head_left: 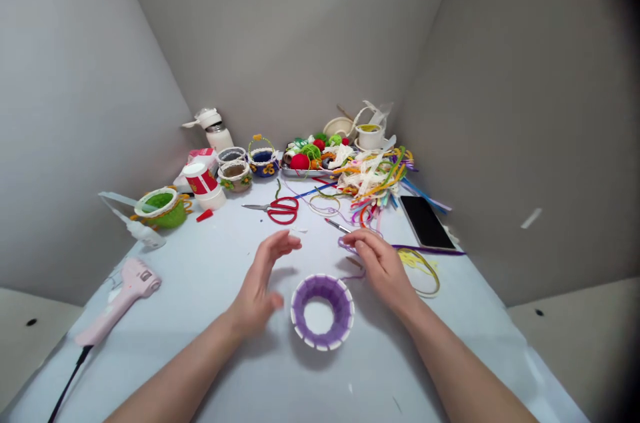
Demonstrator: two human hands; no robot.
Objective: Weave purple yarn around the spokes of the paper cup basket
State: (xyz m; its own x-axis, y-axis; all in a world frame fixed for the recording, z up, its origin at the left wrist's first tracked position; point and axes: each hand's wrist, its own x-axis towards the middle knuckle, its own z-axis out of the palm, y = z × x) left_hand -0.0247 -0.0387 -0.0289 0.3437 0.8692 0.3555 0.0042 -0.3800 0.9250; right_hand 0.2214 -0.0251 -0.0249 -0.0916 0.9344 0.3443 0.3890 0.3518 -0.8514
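A small round basket woven in purple over white ribs (323, 311) stands on the pale table between my two hands. My left hand (261, 283) hovers just left of it, fingers stretched and apart, holding nothing. My right hand (380, 263) lies to the right of the basket, palm down, its fingertips pressing on a purple pipe cleaner (430, 250) that trails off to the right. A yellow loop of wire (425, 269) lies beside that hand.
Red scissors (280, 209) lie beyond my hands. A pink glue gun (123, 293) rests at the left. A black phone (426, 221) sits at the right. At the back are finished little baskets (263, 161), a green basket (163, 207), a tray of pompoms (310, 156) and tangled pipe cleaners (375, 179).
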